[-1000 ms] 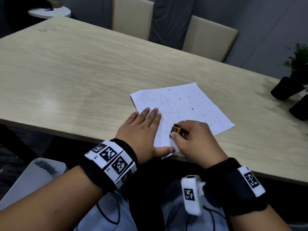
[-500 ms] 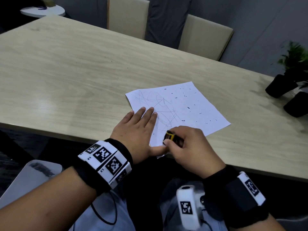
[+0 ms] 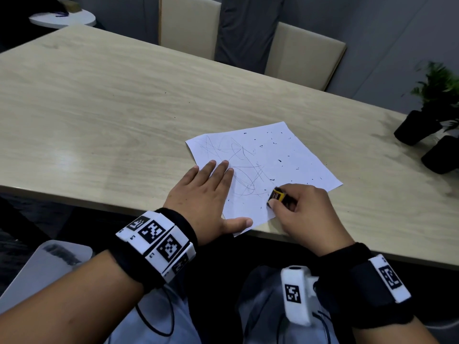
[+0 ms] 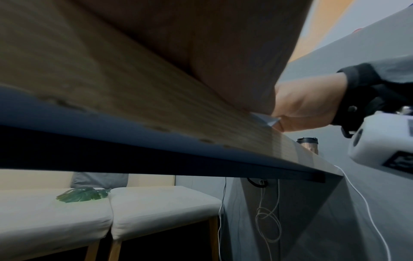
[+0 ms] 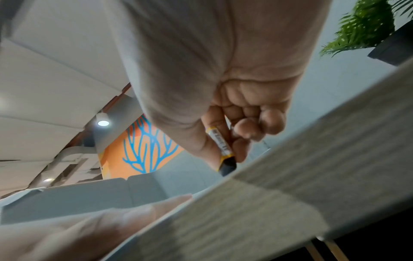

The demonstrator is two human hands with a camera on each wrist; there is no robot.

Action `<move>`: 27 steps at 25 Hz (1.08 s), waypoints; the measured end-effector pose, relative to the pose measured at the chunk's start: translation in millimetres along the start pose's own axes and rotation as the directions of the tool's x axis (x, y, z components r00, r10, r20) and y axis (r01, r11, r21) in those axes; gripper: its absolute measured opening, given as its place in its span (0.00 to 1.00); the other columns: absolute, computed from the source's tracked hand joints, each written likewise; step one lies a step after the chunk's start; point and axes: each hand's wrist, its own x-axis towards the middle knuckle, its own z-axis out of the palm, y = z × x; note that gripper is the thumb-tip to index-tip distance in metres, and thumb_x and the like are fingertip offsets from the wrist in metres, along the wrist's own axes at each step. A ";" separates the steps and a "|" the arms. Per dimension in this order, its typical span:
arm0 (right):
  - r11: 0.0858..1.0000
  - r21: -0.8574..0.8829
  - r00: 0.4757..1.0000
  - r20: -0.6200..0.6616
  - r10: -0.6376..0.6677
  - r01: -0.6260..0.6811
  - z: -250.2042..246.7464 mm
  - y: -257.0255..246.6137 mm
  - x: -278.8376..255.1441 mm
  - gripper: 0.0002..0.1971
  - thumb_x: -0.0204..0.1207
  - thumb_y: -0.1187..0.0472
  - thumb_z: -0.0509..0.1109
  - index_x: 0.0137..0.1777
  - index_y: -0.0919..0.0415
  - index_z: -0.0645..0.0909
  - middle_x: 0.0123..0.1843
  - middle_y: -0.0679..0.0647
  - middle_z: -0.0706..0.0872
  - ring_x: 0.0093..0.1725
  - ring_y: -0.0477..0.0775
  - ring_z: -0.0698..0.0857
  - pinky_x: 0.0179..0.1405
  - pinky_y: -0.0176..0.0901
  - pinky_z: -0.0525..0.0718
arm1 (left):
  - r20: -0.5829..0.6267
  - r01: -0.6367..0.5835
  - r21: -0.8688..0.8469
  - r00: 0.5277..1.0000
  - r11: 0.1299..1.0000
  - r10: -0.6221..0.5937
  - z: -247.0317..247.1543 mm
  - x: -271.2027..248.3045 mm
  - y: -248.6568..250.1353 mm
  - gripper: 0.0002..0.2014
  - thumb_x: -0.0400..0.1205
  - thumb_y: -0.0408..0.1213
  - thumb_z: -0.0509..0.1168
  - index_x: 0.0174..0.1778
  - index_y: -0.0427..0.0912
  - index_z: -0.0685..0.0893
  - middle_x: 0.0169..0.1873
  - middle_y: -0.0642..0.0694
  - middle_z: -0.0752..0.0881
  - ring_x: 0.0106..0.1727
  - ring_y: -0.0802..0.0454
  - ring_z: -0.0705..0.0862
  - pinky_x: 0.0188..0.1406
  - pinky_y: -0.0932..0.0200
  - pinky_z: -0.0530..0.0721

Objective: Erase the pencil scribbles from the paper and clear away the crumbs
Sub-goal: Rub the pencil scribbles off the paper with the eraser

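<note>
A white sheet of paper (image 3: 278,155) lies near the table's front edge, with pencil scribbles (image 3: 244,167) on its left half and dark eraser crumbs (image 3: 279,160) scattered over its right half. My left hand (image 3: 206,194) lies flat on the paper's left edge, fingers straight, thumb along the near corner. My right hand (image 3: 298,207) pinches a black eraser in a yellow sleeve (image 3: 277,195), its tip down on the paper near the lower scribbles. The right wrist view shows the eraser (image 5: 223,150) between thumb and fingers, touching the sheet (image 5: 279,203).
The pale wooden table (image 3: 111,108) stretches far to the left and back. Two black plant pots (image 3: 417,126) stand at the right edge. Two beige chairs (image 3: 305,53) sit behind the table. The paper's near corner overhangs the front edge.
My right hand has slid the eraser to the right, away from the left thumb. The left hand has stayed flat on the paper.
</note>
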 end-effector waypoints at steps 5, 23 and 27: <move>0.986 0.061 0.984 0.079 -0.159 0.154 22.7 -31.5 -10.7 0.10 0.72 0.62 0.71 0.31 0.61 0.79 0.25 0.49 0.74 0.31 0.49 0.73 0.32 0.33 0.69 | -0.001 -0.001 0.019 1.000 1.000 0.001 -1.6 -0.7 0.8 0.59 0.59 0.77 0.23 0.86 0.45 0.36 0.85 0.51 0.35 0.85 0.52 0.35 0.84 0.49 0.38; 0.994 0.111 1.000 0.022 0.006 -0.008 2.8 3.8 -1.2 0.10 0.73 0.63 0.72 0.32 0.66 0.80 0.24 0.53 0.74 0.26 0.45 0.69 0.25 0.33 0.67 | 0.010 -0.057 -0.014 0.998 0.998 0.057 -1.5 12.8 8.5 0.58 0.61 0.78 0.25 0.86 0.47 0.35 0.85 0.54 0.34 0.84 0.56 0.32 0.84 0.50 0.35; 0.991 0.094 0.995 -0.035 0.094 -0.091 -7.9 16.8 11.4 0.10 0.73 0.64 0.72 0.34 0.70 0.80 0.24 0.54 0.74 0.26 0.46 0.68 0.25 0.35 0.67 | 0.017 -0.058 -0.009 0.998 0.998 0.058 -0.7 12.8 7.6 0.57 0.61 0.77 0.25 0.86 0.48 0.34 0.84 0.53 0.32 0.84 0.56 0.31 0.84 0.50 0.35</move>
